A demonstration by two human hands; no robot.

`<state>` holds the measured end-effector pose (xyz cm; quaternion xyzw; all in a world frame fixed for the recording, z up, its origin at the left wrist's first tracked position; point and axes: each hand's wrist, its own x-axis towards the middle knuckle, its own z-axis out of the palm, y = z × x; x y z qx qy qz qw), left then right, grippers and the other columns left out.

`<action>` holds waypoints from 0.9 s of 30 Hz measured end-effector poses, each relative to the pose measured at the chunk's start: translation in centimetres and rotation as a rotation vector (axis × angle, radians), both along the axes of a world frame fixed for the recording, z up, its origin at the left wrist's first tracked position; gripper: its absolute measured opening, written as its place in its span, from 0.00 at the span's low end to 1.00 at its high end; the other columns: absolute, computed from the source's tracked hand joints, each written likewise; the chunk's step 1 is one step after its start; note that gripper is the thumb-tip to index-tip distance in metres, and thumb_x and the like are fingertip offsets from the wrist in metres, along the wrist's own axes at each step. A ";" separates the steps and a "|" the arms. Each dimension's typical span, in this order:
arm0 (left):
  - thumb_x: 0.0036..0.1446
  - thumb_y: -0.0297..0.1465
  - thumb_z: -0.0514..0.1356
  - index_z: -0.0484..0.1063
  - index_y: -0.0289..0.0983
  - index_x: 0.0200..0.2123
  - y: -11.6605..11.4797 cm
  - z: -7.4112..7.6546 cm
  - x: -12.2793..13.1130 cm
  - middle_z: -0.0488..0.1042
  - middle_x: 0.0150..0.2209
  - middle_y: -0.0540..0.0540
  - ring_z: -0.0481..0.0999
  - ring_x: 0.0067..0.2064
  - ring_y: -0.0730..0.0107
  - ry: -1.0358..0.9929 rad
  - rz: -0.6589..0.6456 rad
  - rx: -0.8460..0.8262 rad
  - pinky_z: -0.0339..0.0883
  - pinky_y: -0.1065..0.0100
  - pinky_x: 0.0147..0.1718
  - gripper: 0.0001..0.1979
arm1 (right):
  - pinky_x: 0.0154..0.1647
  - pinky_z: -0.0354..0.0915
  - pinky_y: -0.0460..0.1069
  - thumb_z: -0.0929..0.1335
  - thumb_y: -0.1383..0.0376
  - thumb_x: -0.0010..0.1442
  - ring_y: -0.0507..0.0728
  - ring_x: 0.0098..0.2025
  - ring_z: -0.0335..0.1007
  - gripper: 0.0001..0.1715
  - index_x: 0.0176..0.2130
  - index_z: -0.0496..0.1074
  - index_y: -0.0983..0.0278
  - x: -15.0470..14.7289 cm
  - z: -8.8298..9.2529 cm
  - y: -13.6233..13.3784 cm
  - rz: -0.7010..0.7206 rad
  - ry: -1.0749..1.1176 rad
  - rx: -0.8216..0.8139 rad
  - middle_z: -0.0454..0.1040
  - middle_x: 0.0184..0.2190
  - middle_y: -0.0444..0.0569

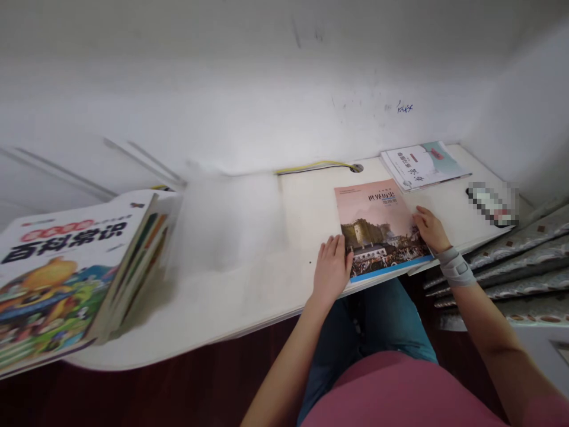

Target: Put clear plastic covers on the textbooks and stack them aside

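Note:
A history atlas (376, 222) with a pink cover, a castle picture and a blue bottom strip lies flat on the white desk (253, 290), close to its front edge. At the atlas's lower left edge is my left hand (329, 268), open, its fingers stretched out and close together, touching the edge. My right hand (430, 228), with a grey band on its wrist, rests open at the right edge; its fingers touch the cover's side and do not wrap round it. The undersides of both hands are hidden.
Behind the atlas lie white and green booklets (420, 166). A blurred-out dark object (491, 204), perhaps a phone, is at the right. A leaning stack of books (66, 273) stands at the left. A yellow cable (317, 165) enters a hole by the wall; patterned fabric (524, 255) hangs right.

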<state>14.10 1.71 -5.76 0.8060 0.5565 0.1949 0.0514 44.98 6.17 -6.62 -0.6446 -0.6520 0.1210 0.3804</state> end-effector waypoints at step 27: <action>0.54 0.39 0.58 0.67 0.36 0.24 -0.1 4.0 8.5 0.73 0.24 0.49 0.78 0.34 0.65 -0.983 -0.276 -0.882 0.70 0.67 0.33 0.12 | 0.53 0.67 0.56 0.62 0.56 0.62 0.58 0.56 0.65 0.21 0.50 0.71 0.62 -7.1 3.2 -3.7 0.231 0.334 0.122 0.68 0.53 0.57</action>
